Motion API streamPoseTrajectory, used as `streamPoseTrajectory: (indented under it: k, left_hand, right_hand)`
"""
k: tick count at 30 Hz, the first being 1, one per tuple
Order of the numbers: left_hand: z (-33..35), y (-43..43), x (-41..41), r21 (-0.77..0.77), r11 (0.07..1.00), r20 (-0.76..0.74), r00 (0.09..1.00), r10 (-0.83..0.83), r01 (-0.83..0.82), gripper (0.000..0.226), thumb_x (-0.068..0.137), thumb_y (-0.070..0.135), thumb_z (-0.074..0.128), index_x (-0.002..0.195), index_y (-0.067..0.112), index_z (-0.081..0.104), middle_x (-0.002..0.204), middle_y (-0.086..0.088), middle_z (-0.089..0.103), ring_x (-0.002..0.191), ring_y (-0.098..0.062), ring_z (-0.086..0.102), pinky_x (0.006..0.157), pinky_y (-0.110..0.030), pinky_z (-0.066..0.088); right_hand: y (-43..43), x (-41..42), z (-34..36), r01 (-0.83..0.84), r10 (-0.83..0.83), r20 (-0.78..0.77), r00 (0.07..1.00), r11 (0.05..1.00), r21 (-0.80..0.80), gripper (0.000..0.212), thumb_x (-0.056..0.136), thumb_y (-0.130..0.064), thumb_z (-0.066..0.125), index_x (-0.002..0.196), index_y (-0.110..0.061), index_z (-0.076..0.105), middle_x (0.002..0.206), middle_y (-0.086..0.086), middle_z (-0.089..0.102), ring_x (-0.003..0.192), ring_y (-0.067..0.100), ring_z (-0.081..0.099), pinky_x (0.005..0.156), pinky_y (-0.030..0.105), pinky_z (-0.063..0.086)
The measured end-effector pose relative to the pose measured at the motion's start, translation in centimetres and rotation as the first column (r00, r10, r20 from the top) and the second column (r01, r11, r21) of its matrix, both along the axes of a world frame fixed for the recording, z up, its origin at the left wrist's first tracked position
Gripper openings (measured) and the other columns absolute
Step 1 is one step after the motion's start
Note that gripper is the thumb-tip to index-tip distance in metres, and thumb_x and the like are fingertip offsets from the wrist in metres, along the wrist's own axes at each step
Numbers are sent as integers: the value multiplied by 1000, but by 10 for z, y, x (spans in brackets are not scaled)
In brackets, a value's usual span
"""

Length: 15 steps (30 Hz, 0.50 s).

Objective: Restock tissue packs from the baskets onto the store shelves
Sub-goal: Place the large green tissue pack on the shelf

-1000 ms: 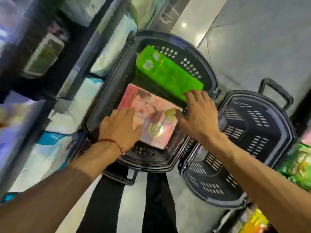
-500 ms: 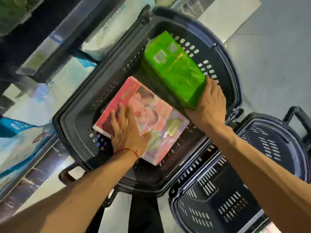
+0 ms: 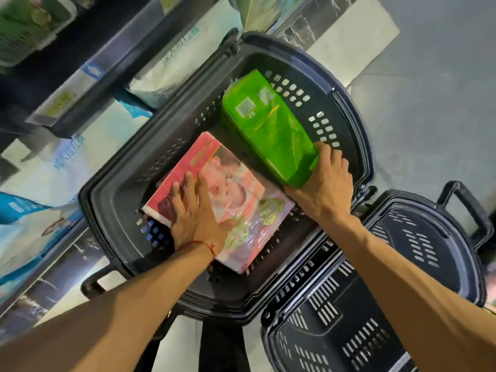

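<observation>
The left hand (image 3: 198, 210) lies flat on the pink pack (image 3: 249, 194), with its fingers spread and pressing down. The right hand (image 3: 324, 181) cups the near end of the green pack (image 3: 268, 130), with its fingers bent round the corner. Its thumb is hidden. Both packs are inside the big basket (image 3: 107, 210) on the floor (image 3: 429, 76). The pink pack lies flat, close to the person. The green pack leans on the far wall of the basket.

I think the step is to lift the green pack out. Its wrap looks shiny and slippery, so the fingers should go well under the end before lifting. The left hand can hold the pink pack down so it does not come up too.

The basket walls are high, so the pack must go straight up first, then across to the shelves (image 3: 80, 84) on the left. The empty basket (image 3: 418, 237) sits tight against the right side, so there is less room there.
</observation>
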<state>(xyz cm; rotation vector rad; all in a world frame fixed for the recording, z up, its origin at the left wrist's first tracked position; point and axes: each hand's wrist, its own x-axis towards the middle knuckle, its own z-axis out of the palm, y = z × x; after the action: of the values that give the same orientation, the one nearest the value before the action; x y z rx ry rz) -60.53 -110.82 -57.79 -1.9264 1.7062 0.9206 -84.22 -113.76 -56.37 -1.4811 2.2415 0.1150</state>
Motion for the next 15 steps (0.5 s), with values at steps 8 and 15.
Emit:
streamPoseTrajectory:
  k: [8, 15]
  left_hand:
    - [18, -30, 25, 121, 979, -106, 983, -150, 163, 112, 84, 60, 72, 163, 29, -1, 171, 7, -10, 155, -29, 5, 117, -49, 37]
    - [95, -62, 33, -55, 984, -353, 918, -178, 169, 87, 85, 49, 70, 157, 18, 35, 163, -6, 29, 146, -29, 35, 118, -43, 34]
  right_hand:
    - [29, 8, 52, 106, -95, 82, 992, 984, -145, 111, 51, -65, 90, 143, -22, 46, 112, 1, 46, 100, 21, 42, 83, 43, 46]
    - [39, -1, 136, 168, -101, 241, 965, 946, -276, 109, 53, -74, 72, 145, -19, 52, 115, 2, 46, 106, 19, 39, 86, 43, 43]
